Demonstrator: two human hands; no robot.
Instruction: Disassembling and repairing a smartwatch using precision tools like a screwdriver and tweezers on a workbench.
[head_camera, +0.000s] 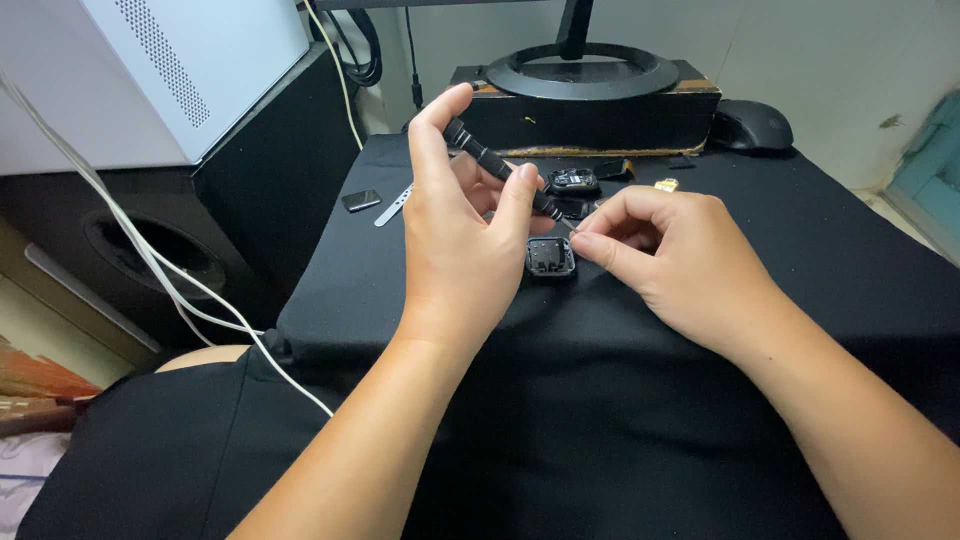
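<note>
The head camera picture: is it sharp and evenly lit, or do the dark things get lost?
In the head view, soft even light, no hard shadows or glare; the left hand, its screwdriver and the right hand are sharp; the small black case nearly melts into the black cloth; edges bend slightly, as at the white box.

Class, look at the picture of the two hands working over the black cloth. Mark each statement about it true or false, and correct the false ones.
1. The left hand holds a slim black screwdriver. True.
2. The small dark square case lies on a white cloth. False: it lies on the black cloth.
3. The right hand pinches at the screwdriver's tip. True.
4. A black computer mouse sits at the far right. True.
5. The round monitor stand is red. False: it is black.
</note>
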